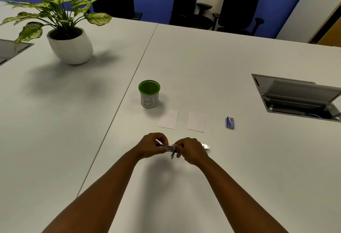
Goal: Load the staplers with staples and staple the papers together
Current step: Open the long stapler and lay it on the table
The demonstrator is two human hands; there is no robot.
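Both forearms come in from six o'clock and meet over the near middle of the white table (239,159). Between them the left hand (150,146) and the right hand (191,150) hold a small metal stapler (170,148) just above the tabletop. The left fingers curl over its left end with fingertips pinching the thin metal rail. The right fingers wrap round the other end, thumb side toward the middle, and a bright metal tip (205,146) pokes out past the knuckles at three o'clock. A small part hangs down at the centre, so the stapler seems opened for loading; whether staples are in cannot be told. Holding it at both ends probably keeps the channel steady and facing up.

Just beyond the hands, at twelve o'clock, two paper slips (168,119) (196,122) lie flat side by side, apart from each other, waiting for stapling. A blue staple box (230,122) sits at two o'clock, well right of the papers, within the right hand's reach. A green-rimmed cup (149,93) stands at eleven o'clock, near the left slip.

A table seam runs diagonally at nine o'clock, and an open cable hatch (299,98) lies at two o'clock, farther out; small staples could fall into it. Bare tabletop surrounds the hands. A potted plant (60,28) stands far off at ten o'clock.
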